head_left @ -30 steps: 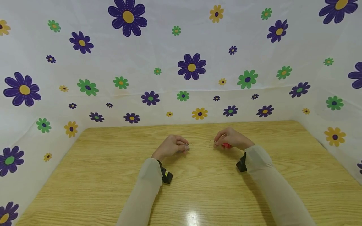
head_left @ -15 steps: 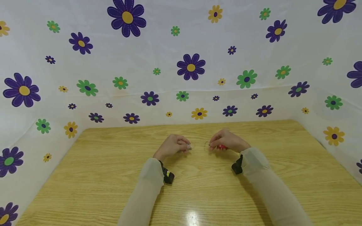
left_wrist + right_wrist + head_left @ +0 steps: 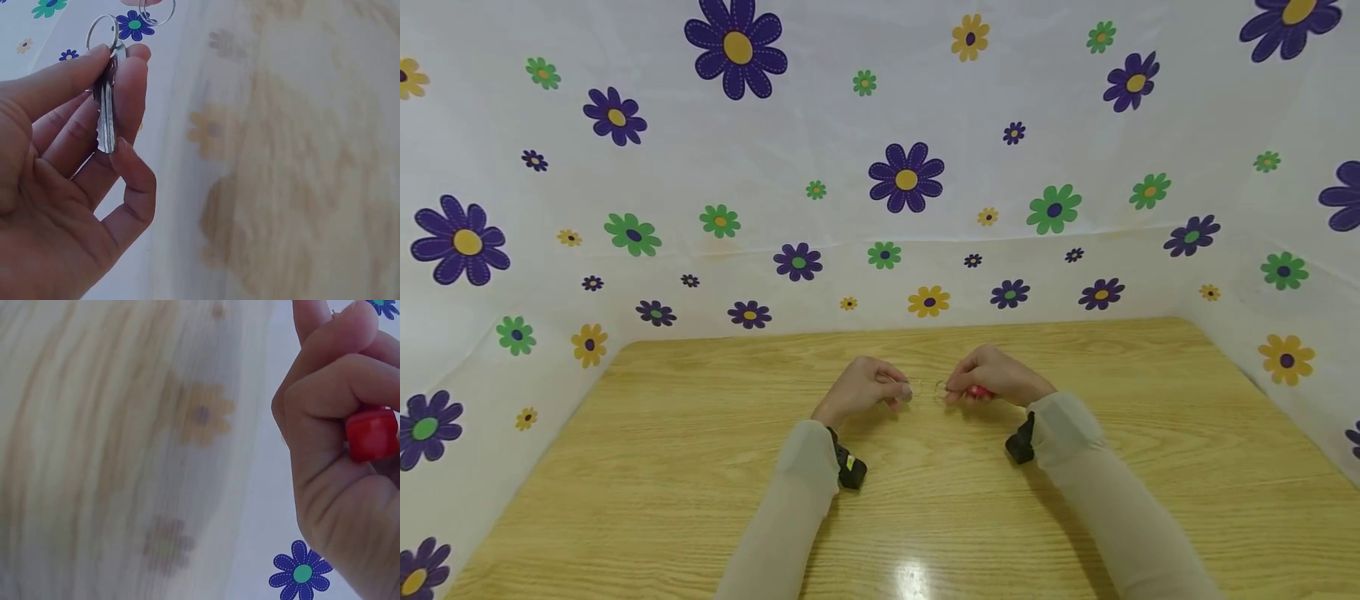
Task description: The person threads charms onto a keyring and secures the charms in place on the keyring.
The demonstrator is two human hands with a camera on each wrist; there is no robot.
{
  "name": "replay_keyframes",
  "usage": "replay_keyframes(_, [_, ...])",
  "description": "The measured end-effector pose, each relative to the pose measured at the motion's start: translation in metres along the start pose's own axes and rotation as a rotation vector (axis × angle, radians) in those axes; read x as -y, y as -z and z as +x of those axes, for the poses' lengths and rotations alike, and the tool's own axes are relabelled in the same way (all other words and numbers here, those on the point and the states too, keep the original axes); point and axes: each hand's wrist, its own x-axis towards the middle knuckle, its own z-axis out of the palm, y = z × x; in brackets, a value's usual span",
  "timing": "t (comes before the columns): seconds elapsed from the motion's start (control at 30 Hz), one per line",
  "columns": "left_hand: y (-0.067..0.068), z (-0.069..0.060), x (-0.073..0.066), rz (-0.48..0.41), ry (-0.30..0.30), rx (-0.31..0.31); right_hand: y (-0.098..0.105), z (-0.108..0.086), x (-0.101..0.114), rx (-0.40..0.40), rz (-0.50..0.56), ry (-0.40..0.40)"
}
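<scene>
The key [image 3: 106,119] is in the upper left of the left wrist view, pinched between the thumb and fingers of the left hand [image 3: 861,390], its toothed blade pointing down. The first ring [image 3: 102,31] stands up at its top. The second ring [image 3: 940,388] juts from the fingertips of the right hand [image 3: 996,375], just right of centre in the head view; at the top edge of the left wrist view it shows near the first ring. The right hand is clamped too: its fingers are curled round a red piece [image 3: 372,434] at the right of its wrist view.

Compared with half a second ago, the right hand has moved left and the left hand slightly right, so the gap between the two rings is narrower. The hands are apart, near each other, over the far part of the counter [image 3: 700,467].

Each wrist wears a black camera [image 3: 852,472] by a pale sleeve [image 3: 782,517]. Flowered cloth [image 3: 835,142], much as before, fills the upper half of the head view.
</scene>
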Motion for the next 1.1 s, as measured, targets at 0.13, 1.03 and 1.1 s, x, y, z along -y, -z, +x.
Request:
replay_keyframes(0.13, [-0.002, 0.001, -0.001, 0.013, -0.002, 0.008, -0.004, 0.002, 0.002, -0.012, -0.007, -0.004])
replay_keyframes(1.03, [-0.014, 0.009, -0.003, 0.076, -0.011, 0.008, -0.016, 0.007, 0.008, 0.042, 0.021, -0.007])
replay_keyframes(1.1, [-0.014, 0.008, -0.003, 0.080, -0.013, 0.007, -0.016, 0.006, 0.007, 0.045, 0.024, -0.009])
